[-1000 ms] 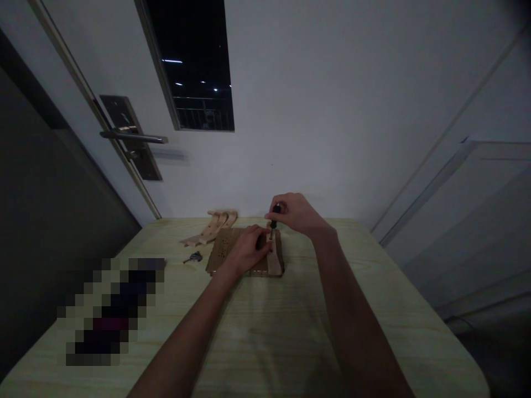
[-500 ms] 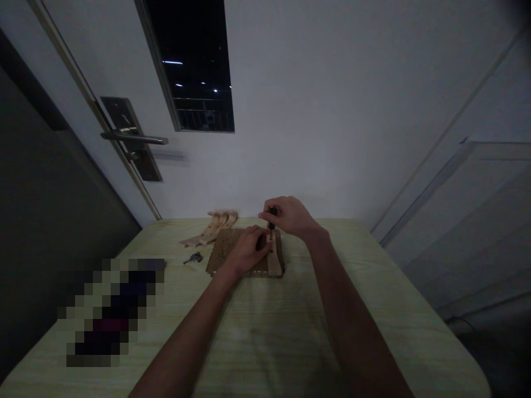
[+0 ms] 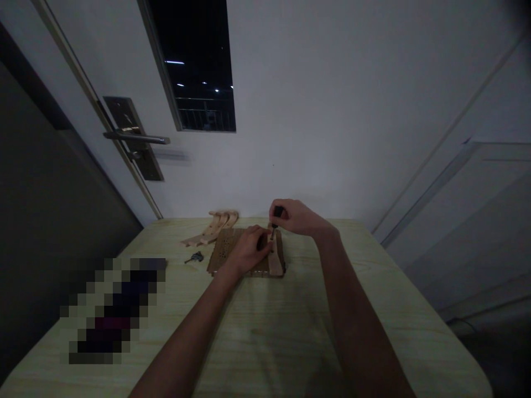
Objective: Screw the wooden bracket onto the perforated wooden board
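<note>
My right hand (image 3: pixel 296 216) is closed around the black handle of a screwdriver (image 3: pixel 277 213). The tool leans, its tip pointing down at the upper part of a light wooden piece (image 3: pixel 274 264). That piece lies along the right end of a brown slatted wooden board (image 3: pixel 224 251). Across the board rests my left hand (image 3: pixel 251 249), thumb and fingers curled against the wooden piece on both sides of the screwdriver tip. Any screw under the tip is too small to make out. Left of the board lies a small heap of screws (image 3: pixel 198 256).
Several matching curved wooden pieces (image 3: pixel 215 225) lie at the back left of the table (image 3: pixel 257 331). A pixelated dark patch (image 3: pixel 124 304) covers the table's left side. Behind the table stands a white door with a metal handle (image 3: pixel 141 138) and a dark window (image 3: pixel 194 66).
My right hand has shifted slightly right, and the screwdriver has gone from nearly upright to tilted. My left hand stays in place on the board.
</note>
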{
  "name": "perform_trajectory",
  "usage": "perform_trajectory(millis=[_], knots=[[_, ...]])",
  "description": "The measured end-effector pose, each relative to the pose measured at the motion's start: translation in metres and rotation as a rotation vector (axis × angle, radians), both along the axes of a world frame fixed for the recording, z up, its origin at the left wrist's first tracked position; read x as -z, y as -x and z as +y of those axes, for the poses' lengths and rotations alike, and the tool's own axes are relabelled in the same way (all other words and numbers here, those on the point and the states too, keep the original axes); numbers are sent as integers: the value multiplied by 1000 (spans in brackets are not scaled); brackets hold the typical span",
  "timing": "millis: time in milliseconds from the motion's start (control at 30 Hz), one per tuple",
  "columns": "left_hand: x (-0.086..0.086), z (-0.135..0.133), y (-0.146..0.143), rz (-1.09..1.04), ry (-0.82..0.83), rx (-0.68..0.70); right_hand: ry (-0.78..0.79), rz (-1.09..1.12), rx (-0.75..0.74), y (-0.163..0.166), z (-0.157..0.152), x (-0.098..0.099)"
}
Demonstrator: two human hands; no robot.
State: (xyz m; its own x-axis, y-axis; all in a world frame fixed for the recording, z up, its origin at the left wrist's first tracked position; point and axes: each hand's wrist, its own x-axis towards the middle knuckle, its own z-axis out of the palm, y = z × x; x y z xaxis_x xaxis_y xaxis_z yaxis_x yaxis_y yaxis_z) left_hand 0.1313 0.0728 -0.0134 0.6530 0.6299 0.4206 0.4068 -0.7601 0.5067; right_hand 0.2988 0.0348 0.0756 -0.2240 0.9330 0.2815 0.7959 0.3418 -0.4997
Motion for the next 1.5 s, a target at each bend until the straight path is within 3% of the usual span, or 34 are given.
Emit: perform_trajectory(millis=[433,700,1500], knots=[[3,1,1,-13,-13,4,-36,-60,109,2,4,-3],[0,0,0,-6,-4,-6,31,42,155,-2,5,0],[1,0,1,-6,-17,5,32,50,166,6,5,2]])
